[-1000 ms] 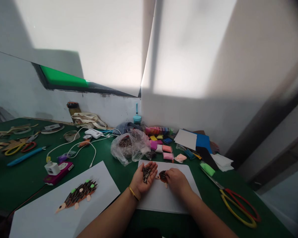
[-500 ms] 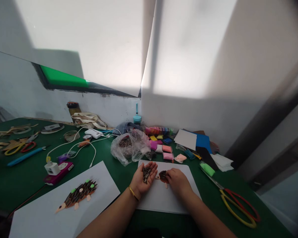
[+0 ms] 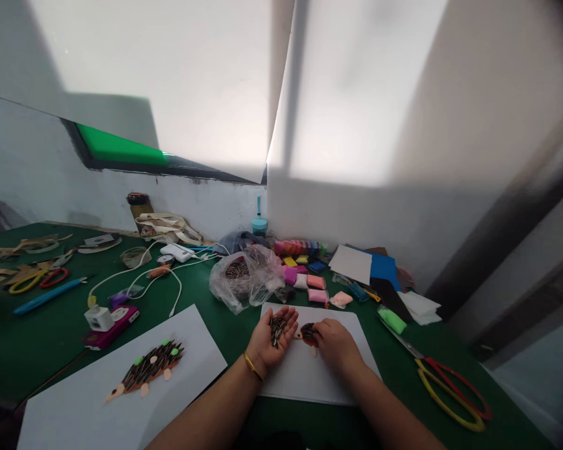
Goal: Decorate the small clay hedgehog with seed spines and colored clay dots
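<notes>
The fingers of the left hand (image 3: pixel 273 335) curl slightly upward around a cupped palm, with a small heap of striped sunflower seeds (image 3: pixel 277 331) resting in it. A gold bangle (image 3: pixel 251 365) circles that wrist. The fingers of the right hand (image 3: pixel 326 331) lie close together, bent down over a small brown clay shape (image 3: pixel 308 333). From this view you cannot tell whether they pinch it or only press on it. The shape lies on a white sheet (image 3: pixel 304 381) at lower centre, just beside the left hand, with a pale peach bit (image 3: pixel 314 352) showing below it.

Just above the sheet sits a crumpled clear plastic bag (image 3: pixel 244 281) holding more seeds, and to its right are packets of coloured modelling clay (image 3: pixel 304 275). Further right lie a blue sheet (image 3: pixel 383 267) and a white card (image 3: pixel 351 263), with a lump of bright green clay (image 3: pixel 392 320) below them. Yellow-and-red-handled scissors (image 3: pixel 450 390) lie at lower right on the green desk (image 3: pixel 32 356).

On a second white sheet (image 3: pixel 70 409) at lower left lies a hedgehog picture (image 3: pixel 150 369), its back set with seeds and dotted with green and peach clay. Above that sheet are a white plug (image 3: pixel 98 317), a magenta pouch (image 3: pixel 110 326) and tangled white cables (image 3: pixel 141 275). A blue-handled tool (image 3: pixel 49 295) and another pair of scissors (image 3: pixel 38 279) lie at far left.
</notes>
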Tool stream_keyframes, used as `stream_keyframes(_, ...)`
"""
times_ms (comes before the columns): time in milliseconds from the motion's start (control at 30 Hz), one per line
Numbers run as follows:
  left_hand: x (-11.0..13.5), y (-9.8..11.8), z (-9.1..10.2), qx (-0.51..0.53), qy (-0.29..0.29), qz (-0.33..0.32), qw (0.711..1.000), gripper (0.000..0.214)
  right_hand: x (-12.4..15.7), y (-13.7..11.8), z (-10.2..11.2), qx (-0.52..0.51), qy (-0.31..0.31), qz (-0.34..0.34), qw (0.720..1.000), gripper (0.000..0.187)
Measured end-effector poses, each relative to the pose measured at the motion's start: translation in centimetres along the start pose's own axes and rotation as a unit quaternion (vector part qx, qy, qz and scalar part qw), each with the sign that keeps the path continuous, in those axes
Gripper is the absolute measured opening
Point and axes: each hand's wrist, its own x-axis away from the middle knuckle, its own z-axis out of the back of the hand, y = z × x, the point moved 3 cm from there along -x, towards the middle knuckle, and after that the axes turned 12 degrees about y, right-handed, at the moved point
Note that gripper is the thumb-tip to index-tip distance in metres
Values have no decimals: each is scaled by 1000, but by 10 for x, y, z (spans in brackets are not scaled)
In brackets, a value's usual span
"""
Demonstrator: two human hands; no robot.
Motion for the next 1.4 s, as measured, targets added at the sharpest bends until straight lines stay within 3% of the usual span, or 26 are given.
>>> stream_keyframes(133, 3, -1, -2, 4, 3, 0, 1000, 29, -1, -9, 13, -41, 32, 24, 998, 14)
stream_keyframes(267, 4, -4, -4, -3, -16, 9, 1000, 30, -5, -39, 19, -72, 63, 100, 990, 14)
stream_keyframes(433, 3, -5, -4, -20, -52, 29, 998, 33, -13, -73, 1, -27, 68, 192, 979, 9)
stream_keyframes(633, 5, -4, -6, -34, -62, 28, 997, 35, -20, -79, -10, 48, 64, 234, 969, 6)
stream_keyframes(800, 5, -6, -5, -37, -66, 36, 996, 34, -20, -76, 0, 2, 58, 181, 982, 10)
stream_keyframes(900, 4, -4, -3, -25, -68, 30, 997, 32, -20, -61, 13, -87, 64, 79, 991, 12)
stream_keyframes(1033, 3, -2, -2, 5, -36, 10, 999, 30, -17, -22, 26, -195, 104, -81, 972, 28)
stream_keyframes(1167, 3, -1, -3, 12, -17, 1, 1000, 29, -3, 11, 26, -220, 70, -186, 955, 27)
stream_keyframes(1267, 3, -1, -3, 9, -9, 1, 1000, 28, 7, 18, 24, -217, 39, -205, 954, 23)
stream_keyframes(1400, 3, 0, -3, 6, -10, -1, 1000, 29, 9, 13, 24, -181, 12, -180, 967, 21)
